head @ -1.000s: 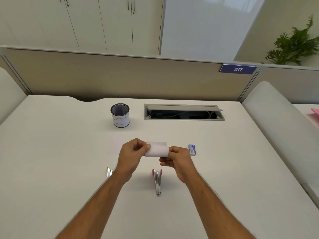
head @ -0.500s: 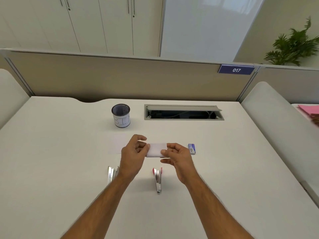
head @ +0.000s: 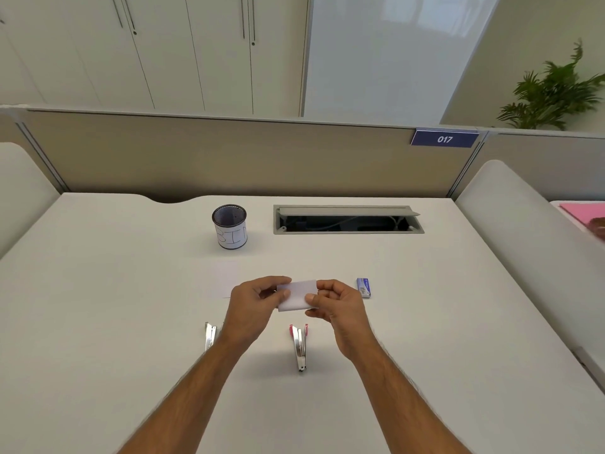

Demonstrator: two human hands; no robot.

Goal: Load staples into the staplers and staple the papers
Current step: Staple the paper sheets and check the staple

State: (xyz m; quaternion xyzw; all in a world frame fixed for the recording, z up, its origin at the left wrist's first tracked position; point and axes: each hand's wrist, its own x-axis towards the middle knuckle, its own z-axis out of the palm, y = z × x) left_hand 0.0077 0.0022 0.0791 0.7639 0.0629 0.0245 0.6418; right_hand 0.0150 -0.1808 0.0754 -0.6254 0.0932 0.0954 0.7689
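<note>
Both of my hands hold a small stack of white paper slips (head: 296, 294) above the desk. My left hand (head: 253, 309) pinches its left end and my right hand (head: 340, 308) pinches its right end. Below them a pink stapler (head: 299, 347) lies swung open on the desk, its metal channel showing. A second stapler (head: 210, 335) lies to the left, partly hidden by my left wrist. A small blue staple box (head: 364, 287) sits right of my right hand. Another white paper sheet (head: 226, 279) lies flat beyond my left hand.
A mesh pen cup (head: 229, 230) with a white label stands at the back left of the white desk (head: 98, 322). An open cable tray (head: 347, 220) is set into the desk behind. A beige partition (head: 229, 155) closes the far edge. Pink paper (head: 586, 213) lies on the neighbouring desk.
My hands have drawn slightly closer together on the paper slips, covering more of the stack. The staplers and staple box have stayed in place.
</note>
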